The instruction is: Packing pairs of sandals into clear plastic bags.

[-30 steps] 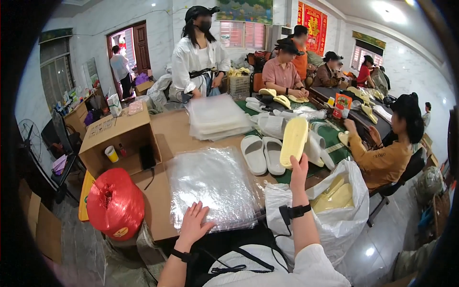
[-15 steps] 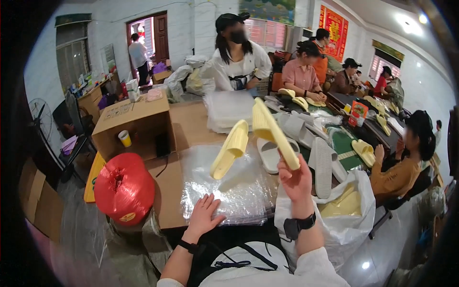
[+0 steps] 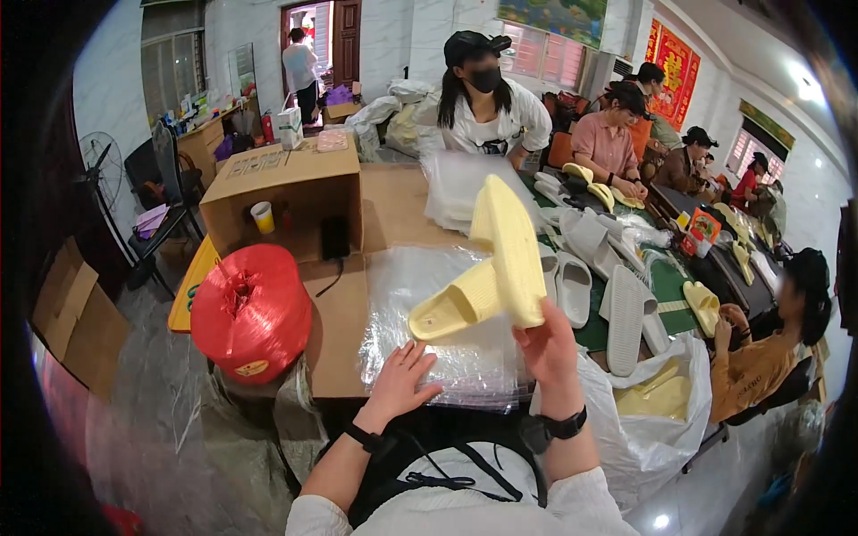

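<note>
My right hand (image 3: 552, 350) is raised over the table edge and grips a pair of pale yellow slide slippers (image 3: 490, 264), one upright, the other angled down to the left. Flat on a stack of clear plastic bags (image 3: 438, 304) rests my left hand (image 3: 400, 382), fingers spread. The stack lies on brown cardboard covering the table (image 3: 344, 330). A black watch sits on my right wrist and a black band on my left.
A big red spool of twine (image 3: 250, 308) stands left of the bags, an open cardboard box (image 3: 284, 192) behind it. White slippers (image 3: 572, 286) lie on the green table to the right. A white sack (image 3: 652, 402) holds yellow slippers. Several people work around the table.
My right hand brought the yellow slippers from the right toward me, over the plastic bags, and they now hang closer and lower. My left hand stayed on the bags.
</note>
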Available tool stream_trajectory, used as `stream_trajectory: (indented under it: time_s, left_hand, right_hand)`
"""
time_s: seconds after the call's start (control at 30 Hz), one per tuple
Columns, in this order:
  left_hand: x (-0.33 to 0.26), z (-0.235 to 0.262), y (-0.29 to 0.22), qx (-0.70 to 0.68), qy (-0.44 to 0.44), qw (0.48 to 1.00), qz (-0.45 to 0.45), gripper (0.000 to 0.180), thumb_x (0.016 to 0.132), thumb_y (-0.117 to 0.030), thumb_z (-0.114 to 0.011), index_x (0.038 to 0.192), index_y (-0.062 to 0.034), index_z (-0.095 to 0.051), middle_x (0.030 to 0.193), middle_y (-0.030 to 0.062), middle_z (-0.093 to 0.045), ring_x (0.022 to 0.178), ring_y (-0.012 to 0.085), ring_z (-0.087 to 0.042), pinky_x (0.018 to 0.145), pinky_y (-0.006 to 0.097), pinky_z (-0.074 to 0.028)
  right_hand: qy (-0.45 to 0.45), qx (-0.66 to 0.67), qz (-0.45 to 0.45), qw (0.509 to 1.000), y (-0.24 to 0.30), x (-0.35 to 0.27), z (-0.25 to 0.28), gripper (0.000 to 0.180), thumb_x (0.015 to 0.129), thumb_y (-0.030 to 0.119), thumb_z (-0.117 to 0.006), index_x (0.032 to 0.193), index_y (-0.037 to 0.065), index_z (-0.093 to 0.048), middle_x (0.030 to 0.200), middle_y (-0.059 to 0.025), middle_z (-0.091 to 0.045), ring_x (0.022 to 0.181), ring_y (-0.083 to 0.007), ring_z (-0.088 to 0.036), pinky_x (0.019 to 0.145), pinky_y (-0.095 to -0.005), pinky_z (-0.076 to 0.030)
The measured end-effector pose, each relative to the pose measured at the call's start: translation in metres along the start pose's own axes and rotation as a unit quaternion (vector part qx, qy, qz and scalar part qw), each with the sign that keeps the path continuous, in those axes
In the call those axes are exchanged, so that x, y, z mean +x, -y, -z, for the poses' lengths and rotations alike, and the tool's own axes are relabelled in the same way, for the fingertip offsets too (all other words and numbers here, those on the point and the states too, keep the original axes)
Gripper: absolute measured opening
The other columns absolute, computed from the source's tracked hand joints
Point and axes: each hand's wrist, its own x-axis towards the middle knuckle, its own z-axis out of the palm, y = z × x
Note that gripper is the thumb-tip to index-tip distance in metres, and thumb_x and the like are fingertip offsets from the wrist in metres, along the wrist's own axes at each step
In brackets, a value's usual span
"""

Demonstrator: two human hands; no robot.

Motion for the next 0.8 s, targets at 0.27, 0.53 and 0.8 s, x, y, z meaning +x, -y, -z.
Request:
stream_trajectory:
  time_s: [0.27, 0.53, 0.8]
  left_hand:
    - [0.000, 0.001, -0.001, 0.004, -0.003, 1.000, -0.003, 0.062, 0.087, -0.050, -0.066, 0.133, -0.0094, -0.057, 0.148, 0.0172, -0.045, 0.138, 0.0390, -0.039, 0.115, 0.050, -0.029]
    - [-0.002, -0.002, 0.002, -0.021, 0.016, 1.000, -0.012, 0.060, 0.080, -0.040, -0.070, 0.127, -0.0044, -0.059, 0.135, 0.0171, -0.055, 0.130, 0.0382, -0.044, 0.112, 0.049, -0.031]
    - [-0.004, 0.003, 0.002, -0.003, -0.010, 1.000, -0.015, 0.053, 0.081, -0.035, -0.070, 0.125, -0.0066, -0.061, 0.136, 0.0165, -0.054, 0.133, 0.0386, -0.042, 0.114, 0.049, -0.031]
  right_hand:
    - [0.049, -0.706, 0.344, 0.617, -0.068, 0.057, -0.005, 0.039, 0.085, 0.008, -0.068, 0.124, 0.008, -0.062, 0.103, -0.0117, -0.064, 0.094, -0.0270, -0.063, 0.080, -0.0370, -0.052]
    - [0.220, -0.796, 0.118, 0.551, -0.183, 0.080, 0.007, 0.042, 0.082, 0.030, -0.073, 0.113, 0.006, -0.062, 0.100, -0.0149, -0.058, 0.098, -0.0349, -0.058, 0.080, -0.0449, -0.052]
    - [-0.048, -0.830, 0.168, 0.529, -0.207, 0.111, 0.036, 0.060, 0.078, 0.045, -0.077, 0.107, -0.002, -0.055, 0.105, -0.0191, -0.058, 0.097, -0.0355, -0.059, 0.083, -0.0456, -0.052]
